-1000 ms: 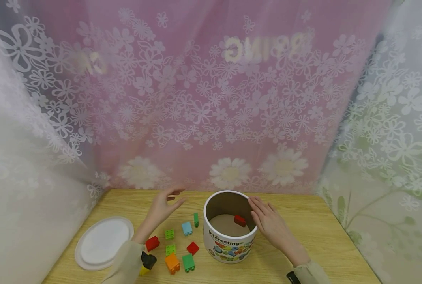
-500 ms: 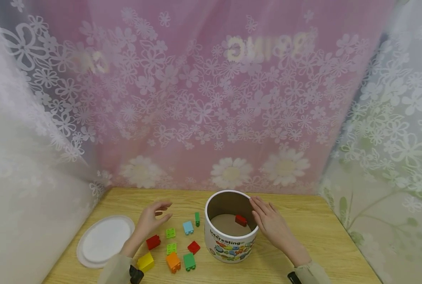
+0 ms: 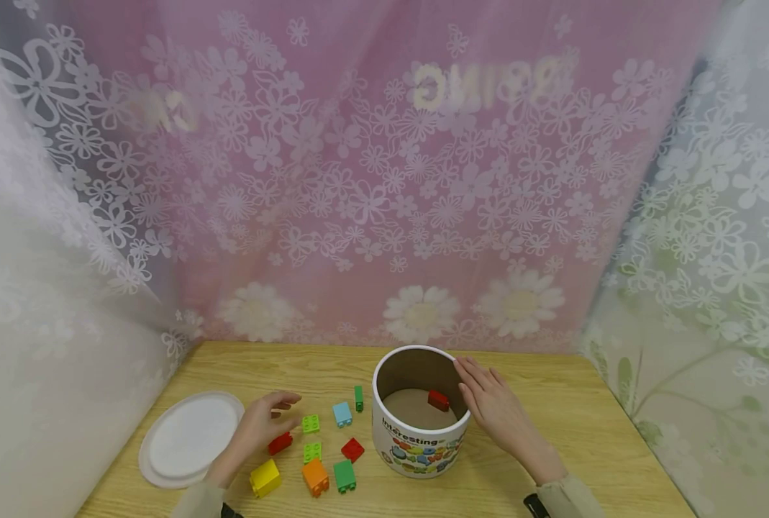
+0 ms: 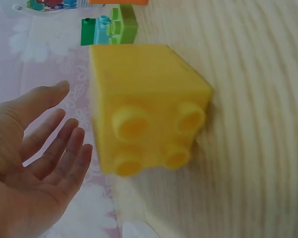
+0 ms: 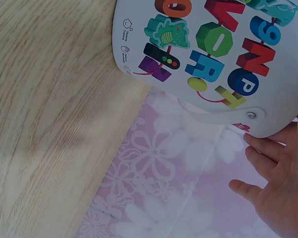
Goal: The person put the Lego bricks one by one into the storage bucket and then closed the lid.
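My left hand [image 3: 257,424], fingers loosely bent and holding nothing, hovers above the table; its thumb overlaps a red building brick [image 3: 280,443] in the head view. A yellow brick [image 3: 265,478] lies nearer to me, and it looms large beside the left hand [image 4: 37,163] in the left wrist view. My right hand [image 3: 497,417] rests its straight fingers on the right rim of a round white bucket [image 3: 416,460] printed with colourful letters. Inside that bucket, one red brick [image 3: 439,401] lies on the bottom. The right wrist view shows the fingertips at the bucket's edge.
Between the left hand and the bucket lie two lime bricks [image 3: 312,452], a light blue brick [image 3: 342,414], a thin green brick [image 3: 359,398], a flat red brick [image 3: 352,450], a green brick [image 3: 344,476] and an orange one [image 3: 316,478]. A white lid [image 3: 193,439] lies left.
My left hand has drawn away from the bucket, moving left and towards me until over the red brick. The yellow brick has come into full view. My right hand stays at the rim.
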The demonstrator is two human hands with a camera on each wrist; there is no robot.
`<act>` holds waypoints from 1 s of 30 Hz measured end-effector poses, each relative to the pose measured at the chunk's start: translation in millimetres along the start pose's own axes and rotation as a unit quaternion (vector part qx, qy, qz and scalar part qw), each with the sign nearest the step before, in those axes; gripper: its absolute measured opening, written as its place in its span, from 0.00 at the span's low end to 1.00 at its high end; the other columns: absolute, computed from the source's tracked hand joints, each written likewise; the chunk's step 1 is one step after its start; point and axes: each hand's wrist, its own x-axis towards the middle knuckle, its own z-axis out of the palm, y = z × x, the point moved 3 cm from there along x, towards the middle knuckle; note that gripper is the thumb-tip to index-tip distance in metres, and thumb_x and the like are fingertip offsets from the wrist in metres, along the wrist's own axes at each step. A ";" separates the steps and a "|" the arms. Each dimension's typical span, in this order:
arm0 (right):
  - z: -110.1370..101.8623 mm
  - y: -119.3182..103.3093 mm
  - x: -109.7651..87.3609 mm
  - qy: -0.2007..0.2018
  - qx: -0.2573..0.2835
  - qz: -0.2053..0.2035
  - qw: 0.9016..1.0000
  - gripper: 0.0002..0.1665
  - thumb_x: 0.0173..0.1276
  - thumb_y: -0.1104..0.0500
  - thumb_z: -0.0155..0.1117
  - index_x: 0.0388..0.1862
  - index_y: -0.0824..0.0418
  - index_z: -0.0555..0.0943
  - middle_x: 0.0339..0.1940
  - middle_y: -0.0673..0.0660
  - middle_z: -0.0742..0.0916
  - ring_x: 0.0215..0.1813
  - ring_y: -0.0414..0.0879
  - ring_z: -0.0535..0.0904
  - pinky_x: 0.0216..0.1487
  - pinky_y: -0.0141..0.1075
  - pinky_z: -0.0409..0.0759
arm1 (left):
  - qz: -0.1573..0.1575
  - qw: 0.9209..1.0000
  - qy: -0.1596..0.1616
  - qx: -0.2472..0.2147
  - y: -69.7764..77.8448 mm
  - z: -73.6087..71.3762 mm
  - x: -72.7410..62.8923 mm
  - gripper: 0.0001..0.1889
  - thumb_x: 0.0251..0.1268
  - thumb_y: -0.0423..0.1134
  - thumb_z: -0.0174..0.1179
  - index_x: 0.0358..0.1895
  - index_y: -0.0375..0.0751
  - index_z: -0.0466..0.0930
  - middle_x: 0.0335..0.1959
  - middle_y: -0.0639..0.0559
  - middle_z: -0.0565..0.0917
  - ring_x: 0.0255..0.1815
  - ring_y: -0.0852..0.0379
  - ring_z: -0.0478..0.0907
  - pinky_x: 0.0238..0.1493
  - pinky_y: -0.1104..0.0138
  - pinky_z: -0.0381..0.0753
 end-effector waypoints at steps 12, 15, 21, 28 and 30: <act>0.4 -0.5 -0.4 0.022 -0.005 -0.008 1.000 0.29 0.74 0.60 0.61 0.72 0.66 0.73 0.71 0.63 0.78 0.73 0.59 0.71 0.71 0.61 0.68 | -0.032 0.997 -0.053 0.040 -25.3 -2.3 -17.6 0.20 0.53 0.38 0.78 0.50 0.37 0.85 0.46 0.46 0.88 0.46 0.48 0.86 0.48 0.54 0.86; 0.5 -0.6 -0.6 0.026 -0.006 -0.011 1.000 0.29 0.74 0.60 0.62 0.72 0.66 0.73 0.71 0.63 0.78 0.72 0.59 0.72 0.70 0.61 0.68 | -0.039 0.997 -0.051 0.051 -29.2 -2.5 -19.5 0.21 0.51 0.39 0.79 0.49 0.39 0.85 0.46 0.48 0.88 0.46 0.50 0.85 0.49 0.54 0.86; -0.6 -1.1 -0.5 0.029 -0.001 -0.014 0.999 0.29 0.73 0.61 0.62 0.72 0.66 0.73 0.71 0.62 0.78 0.72 0.59 0.72 0.70 0.62 0.69 | -0.046 0.995 -0.055 0.065 -31.9 -2.7 -20.3 0.21 0.50 0.39 0.80 0.48 0.41 0.85 0.43 0.51 0.87 0.42 0.55 0.83 0.44 0.58 0.86; -0.9 -1.4 -0.1 0.010 0.003 -0.005 1.000 0.29 0.75 0.60 0.60 0.73 0.66 0.72 0.72 0.62 0.76 0.74 0.58 0.70 0.71 0.61 0.67 | -0.057 0.994 -0.054 0.078 -31.2 -2.6 -19.6 0.19 0.49 0.37 0.80 0.46 0.43 0.85 0.40 0.54 0.86 0.39 0.57 0.81 0.42 0.60 0.84; -1.2 -1.7 -0.2 0.006 0.005 -0.002 1.000 0.29 0.76 0.60 0.60 0.73 0.66 0.72 0.72 0.62 0.76 0.74 0.58 0.70 0.72 0.61 0.67 | -0.059 0.994 -0.049 0.079 -30.6 -2.6 -18.7 0.19 0.49 0.36 0.80 0.46 0.43 0.85 0.40 0.54 0.86 0.40 0.57 0.81 0.43 0.59 0.84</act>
